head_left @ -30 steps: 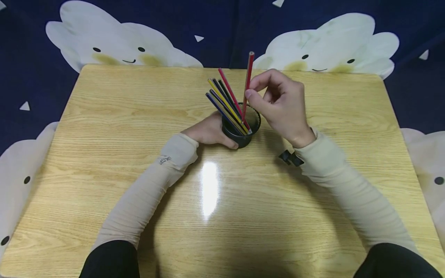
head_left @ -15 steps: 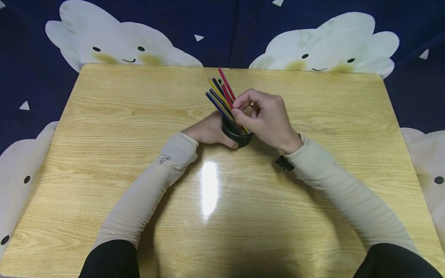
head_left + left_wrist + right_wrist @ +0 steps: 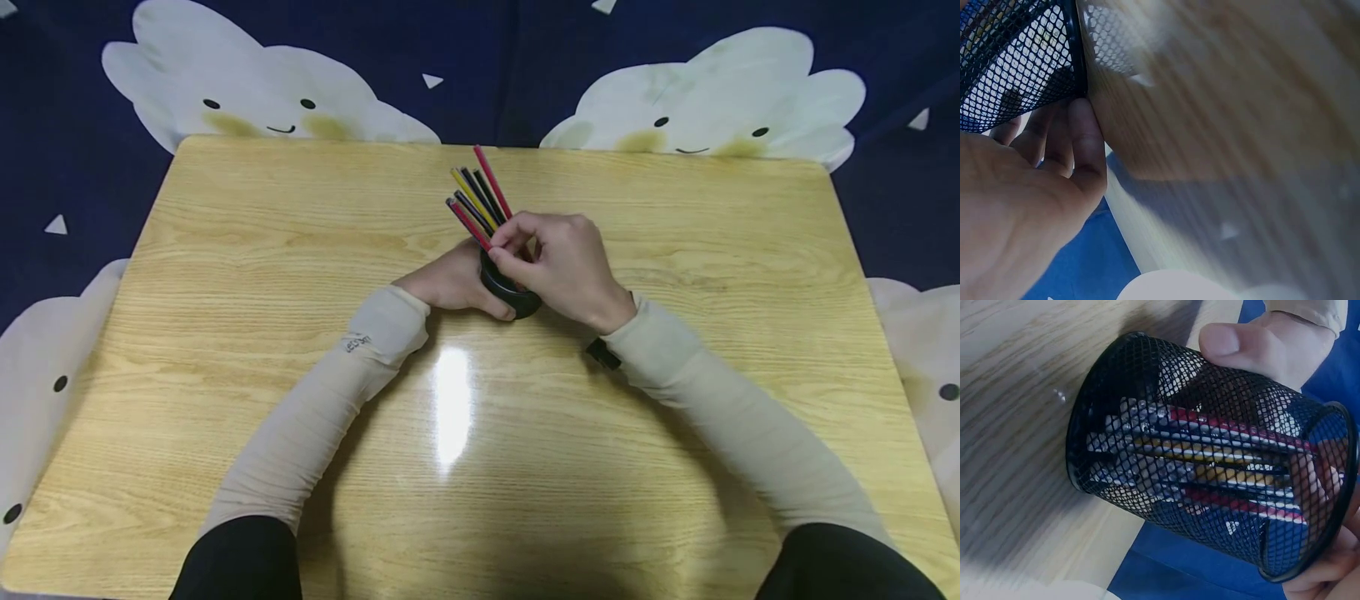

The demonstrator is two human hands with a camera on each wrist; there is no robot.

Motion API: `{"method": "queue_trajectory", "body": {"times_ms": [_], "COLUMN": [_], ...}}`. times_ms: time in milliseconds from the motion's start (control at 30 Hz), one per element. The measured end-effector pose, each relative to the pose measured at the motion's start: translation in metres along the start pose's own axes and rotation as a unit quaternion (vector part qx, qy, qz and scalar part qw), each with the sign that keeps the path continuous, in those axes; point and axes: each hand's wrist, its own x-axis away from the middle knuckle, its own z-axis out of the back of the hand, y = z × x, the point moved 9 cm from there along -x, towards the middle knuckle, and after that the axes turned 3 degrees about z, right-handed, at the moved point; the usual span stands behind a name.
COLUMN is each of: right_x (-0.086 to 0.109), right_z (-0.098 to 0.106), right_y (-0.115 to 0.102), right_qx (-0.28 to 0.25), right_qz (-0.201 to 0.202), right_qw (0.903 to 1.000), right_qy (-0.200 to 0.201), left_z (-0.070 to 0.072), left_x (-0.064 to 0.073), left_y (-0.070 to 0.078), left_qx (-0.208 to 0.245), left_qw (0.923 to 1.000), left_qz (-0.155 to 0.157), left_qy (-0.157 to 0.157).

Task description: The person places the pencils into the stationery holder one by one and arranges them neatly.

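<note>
A black mesh pencil cup [image 3: 519, 303] stands on the table, holding several pencils. My left hand [image 3: 452, 278] grips the cup from its left, thumb at the front; in the left wrist view, fingers of that hand [image 3: 1029, 194] lie against the mesh wall [image 3: 1029, 69]. Over the rim, my right hand [image 3: 567, 262] pinches a red pencil [image 3: 469, 223], which leans left along the cup's left side. Behind it lean a yellow pencil [image 3: 471, 197], dark ones and another red pencil [image 3: 491, 178]. Through the mesh in the right wrist view, the pencils' lower ends [image 3: 1147, 444] show near the base.
The wooden table [image 3: 247, 250] extends around the cup, with its back edge behind the pencils. A dark blue cloth with smiling white clouds [image 3: 697, 100] surrounds it. A small black object [image 3: 603, 353] sits at the right wrist.
The right hand has moved left and down with the red pencil, which went from upright above the cup to leaning among the others at the left. The left hand has stayed on the cup.
</note>
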Motion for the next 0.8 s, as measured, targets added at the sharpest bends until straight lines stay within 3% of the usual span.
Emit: {"method": "queue_trajectory", "body": {"times_ms": [533, 800], "right_x": [0.001, 0.009], "right_z": [-0.002, 0.014], "right_y": [-0.001, 0.002], "right_qx": [0.018, -0.019], "right_qz": [-0.012, 0.000], "right_qw": [0.9996, 0.9990], "right_qy": [-0.019, 0.041], "left_z": [-0.001, -0.002], "left_x": [-0.001, 0.000], "left_y": [0.001, -0.001], "left_qx": [0.017, 0.003], "left_qw": [0.9998, 1.0000], "left_qz": [-0.005, 0.000], "left_qy": [0.001, 0.000]}}
